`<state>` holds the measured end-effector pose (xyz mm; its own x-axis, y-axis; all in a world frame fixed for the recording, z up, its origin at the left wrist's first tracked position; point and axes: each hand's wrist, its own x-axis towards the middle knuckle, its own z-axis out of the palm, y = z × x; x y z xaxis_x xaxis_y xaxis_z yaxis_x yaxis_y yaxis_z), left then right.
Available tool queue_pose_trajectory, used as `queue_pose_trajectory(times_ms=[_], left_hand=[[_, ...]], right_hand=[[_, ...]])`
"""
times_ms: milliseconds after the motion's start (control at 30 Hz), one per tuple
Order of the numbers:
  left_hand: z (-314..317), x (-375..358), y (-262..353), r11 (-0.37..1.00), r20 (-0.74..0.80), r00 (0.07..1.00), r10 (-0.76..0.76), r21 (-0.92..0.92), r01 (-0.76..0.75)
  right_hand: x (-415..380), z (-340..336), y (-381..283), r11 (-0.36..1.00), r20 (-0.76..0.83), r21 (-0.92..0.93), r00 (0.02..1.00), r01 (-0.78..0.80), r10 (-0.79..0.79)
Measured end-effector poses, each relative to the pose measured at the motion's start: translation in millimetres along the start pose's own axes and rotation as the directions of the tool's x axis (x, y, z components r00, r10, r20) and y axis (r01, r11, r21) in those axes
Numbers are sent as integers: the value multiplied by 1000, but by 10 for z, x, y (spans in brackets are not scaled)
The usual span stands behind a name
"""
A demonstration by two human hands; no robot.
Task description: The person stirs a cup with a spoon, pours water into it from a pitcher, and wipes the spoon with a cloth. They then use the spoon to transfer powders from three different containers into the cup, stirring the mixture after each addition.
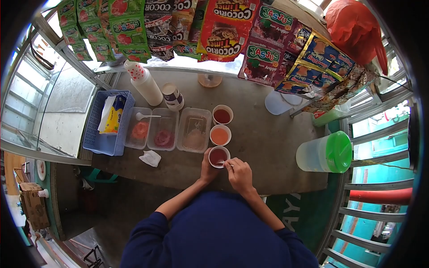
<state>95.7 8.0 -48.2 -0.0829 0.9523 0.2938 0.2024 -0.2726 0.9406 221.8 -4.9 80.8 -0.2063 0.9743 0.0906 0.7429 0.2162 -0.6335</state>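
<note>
My left hand is wrapped round the near side of a white cup of dark red drink at the table's front edge. Between the fingers of my right hand is a spoon, its lower end dipping into that drink. Directly behind stands a cup of orange drink, and beyond it another cup of red drink. To the left are three clear plastic tubs: one with orange powder, one with purplish-red powder, and one with pale brown powder. A white spoon lies across the first two.
A blue basket with a tissue pack stands left, near a crumpled white tissue. Behind are stacked cups. A green-lidded water jug is at right. Drink sachets hang overhead.
</note>
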Motion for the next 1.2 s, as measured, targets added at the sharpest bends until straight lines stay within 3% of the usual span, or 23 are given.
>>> queue_pose_trajectory(times_ms=[267, 500, 667, 967, 1067, 1200], left_hand=[[-3, -6, -17, 997, 31, 998, -49, -49, 51], [-8, -1, -5, 999, 10, 1000, -26, 22, 26], [-16, 8, 23, 999, 16, 1000, -27, 30, 26], [-4, -17, -41, 999, 28, 998, -52, -11, 52], [-14, -5, -16, 998, 16, 1000, -3, 60, 2], [-11, -12, -21, 1000, 24, 999, -25, 12, 25]], right_hand=[[43, 184, -30, 988, -173, 134, 984, 73, -49], [27, 107, -3, 995, -126, 63, 989, 79, -71], [-7, 1, 18, 999, -8, 40, 999, 31, -31], [35, 184, 24, 985, -169, 91, 977, 147, -130], [34, 164, 13, 992, -126, 72, 987, 108, -98], [11, 81, 16, 996, -92, 54, 994, 68, -63]])
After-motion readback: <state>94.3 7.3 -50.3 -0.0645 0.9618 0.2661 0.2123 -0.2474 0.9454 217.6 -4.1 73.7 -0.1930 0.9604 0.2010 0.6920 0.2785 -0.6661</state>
